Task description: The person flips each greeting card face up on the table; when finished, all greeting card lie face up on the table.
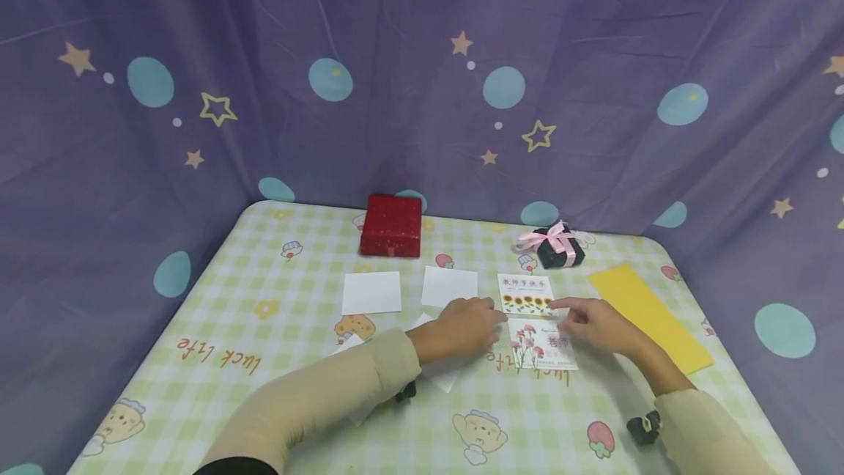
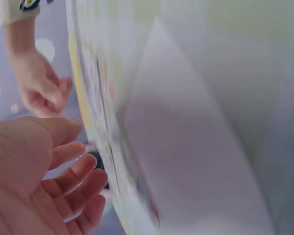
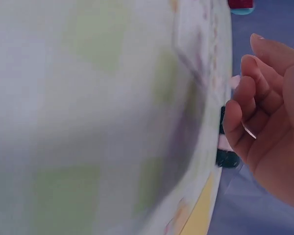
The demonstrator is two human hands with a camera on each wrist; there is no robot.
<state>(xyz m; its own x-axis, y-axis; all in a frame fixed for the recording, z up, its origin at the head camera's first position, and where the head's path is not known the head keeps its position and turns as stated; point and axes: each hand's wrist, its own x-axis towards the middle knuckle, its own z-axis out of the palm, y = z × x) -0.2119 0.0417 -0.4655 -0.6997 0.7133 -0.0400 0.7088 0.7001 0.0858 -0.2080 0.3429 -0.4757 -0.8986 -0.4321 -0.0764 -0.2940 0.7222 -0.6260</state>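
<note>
Pink-flowered card (image 1: 537, 347): six o'clock of sunflower card (image 1: 525, 295), both apparently done. White cards (image 1: 371, 293): nine o'clock of these, blank, seemingly remained. My left hand (image 1: 464, 325), right hand (image 1: 598, 325): loosely curved, clamped on nothing.

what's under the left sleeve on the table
In the head view, white paper pokes out on both sides of the left sleeve, over the checked tablecloth. The sleeve covers the middle, so whether it is one sheet or two cannot be seen.
</note>
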